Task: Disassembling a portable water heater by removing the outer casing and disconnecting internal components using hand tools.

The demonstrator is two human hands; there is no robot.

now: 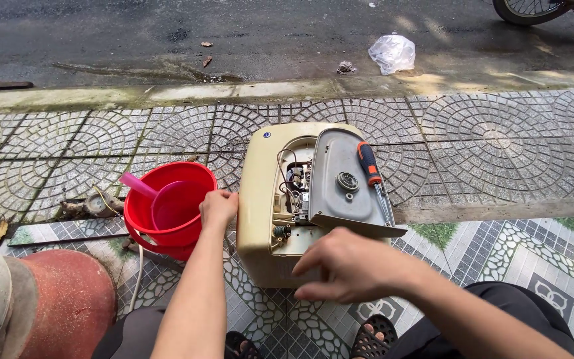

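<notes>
A cream plastic appliance housing [258,193] lies on the tiled ground, opened up, with wires and small parts showing inside. A grey metal cover [340,189] rests tilted over its right half. On that cover lies a screwdriver [371,167] with an orange and black handle. My left hand [218,207] touches the housing's left edge, right beside a red bucket [194,229]. My right hand [347,264] hovers over the housing's near edge, fingers loosely curled, nothing in it.
A pink scoop [167,199] sits inside the red bucket. A reddish post [61,306] stands at the lower left. Beyond the patterned pavement [499,146] runs a kerb and wet road with a crumpled plastic bag [392,53] and a wheel [526,8].
</notes>
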